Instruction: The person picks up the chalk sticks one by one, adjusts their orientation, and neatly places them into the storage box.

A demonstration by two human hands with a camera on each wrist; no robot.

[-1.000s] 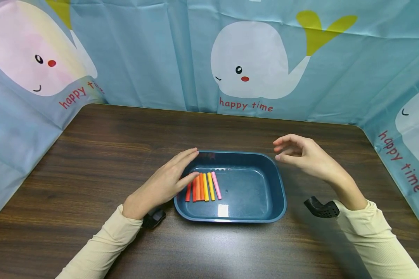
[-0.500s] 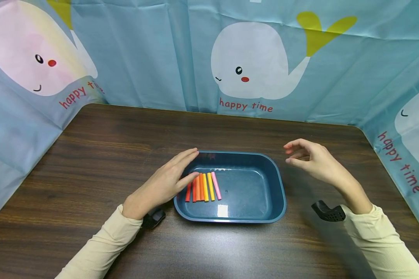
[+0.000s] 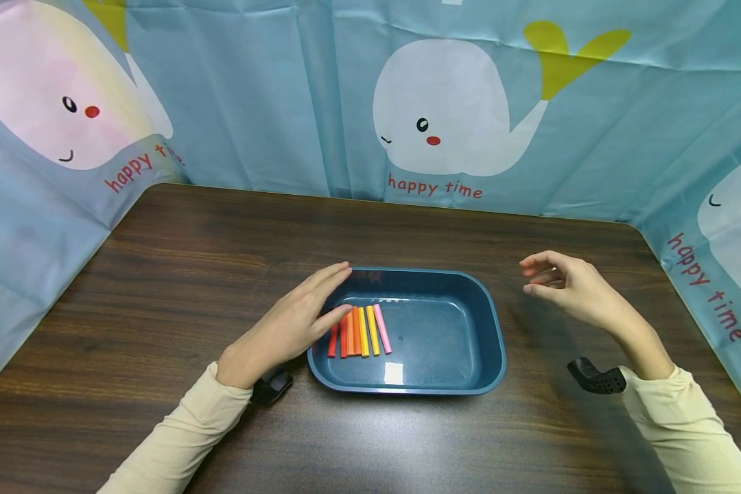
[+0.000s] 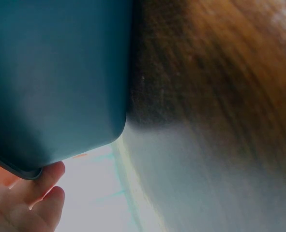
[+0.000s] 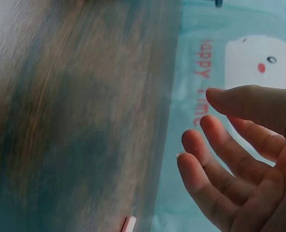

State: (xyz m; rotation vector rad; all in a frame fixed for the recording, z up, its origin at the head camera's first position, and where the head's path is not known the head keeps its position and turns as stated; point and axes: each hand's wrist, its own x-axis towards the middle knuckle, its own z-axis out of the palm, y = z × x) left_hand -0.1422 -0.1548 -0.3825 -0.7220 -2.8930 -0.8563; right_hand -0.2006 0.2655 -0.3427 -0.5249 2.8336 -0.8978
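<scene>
A dark blue plastic tray (image 3: 407, 392) stands on the brown table. Short sticks in red, orange, yellow and pink, such as the pink stick (image 3: 383, 329), lie side by side in its left half. My left hand (image 3: 284, 322) holds the tray's left rim, thumb over the inside. In the left wrist view fingertips (image 4: 50, 203) show outside the tray wall (image 4: 60, 72). To the right of the tray, my right hand (image 3: 583, 288) hovers above the table with loosely bent fingers. The right wrist view shows nothing between those fingers (image 5: 205, 183).
The dark wood table (image 3: 222, 233) extends around the tray. Blue curtains (image 3: 253, 103) with printed whales enclose its back and sides. A small pale pink piece (image 5: 128, 224) shows at the bottom of the right wrist view. Black wrist mounts (image 3: 595, 377) sit below the hands.
My right hand has moved away from the tray, to the right and slightly toward me. The left hand, tray and sticks have stayed put.
</scene>
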